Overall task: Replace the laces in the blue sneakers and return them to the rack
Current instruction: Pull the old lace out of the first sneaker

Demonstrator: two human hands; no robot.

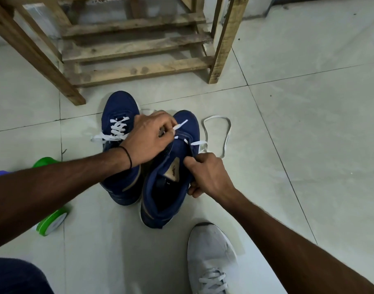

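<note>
Head view looks down at two blue sneakers on the tiled floor, both just in front of the wooden rack. The laced sneaker stands closer to the rack, with its toe near the rack's front left leg; white laces cross its tongue and their loose ends trail out to the side. The second sneaker sits touching it, a little farther from the rack, heel toward the person and its mouth open.

The left hand reaches over the laced sneaker. Its grip is closed in a pinch on one end of the white lace above the second sneaker's toe, and the lace tip sticks out toward the rack. The right hand is on the far side of the second sneaker from the laced one. Its grip is closed on that sneaker's side wall, fingers curled over the upper edge and thumb under it. From the lowest eyelets the lace runs out past this hand and lies in a loose loop on the floor, in front of the rack's front right leg.

A thin black band circles the left wrist. A green roll lies on the floor under the left forearm, well away from the rack. A grey shoe on the person's foot rests farthest from the rack, close behind the second sneaker's heel.
</note>
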